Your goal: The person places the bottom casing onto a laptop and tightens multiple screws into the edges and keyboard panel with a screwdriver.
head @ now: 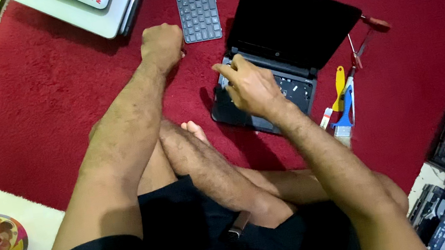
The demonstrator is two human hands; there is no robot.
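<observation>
Your right hand (252,86) rests open on the laptop (283,53), fingers spread – keyboard (196,1) already out, lying beside your fisted left hand (162,45), which holds nothing visible. Screwdrivers (346,98) lie just right of your right hand; the laptop's inner deck is exposed, more teardown left.

I am seeing a red carpet (47,101) covering the floor. A black open laptop (283,53) is lying on it, a loose dark keyboard (196,1) beside it, and a small brush (344,122) with hand tools near the laptop.
</observation>
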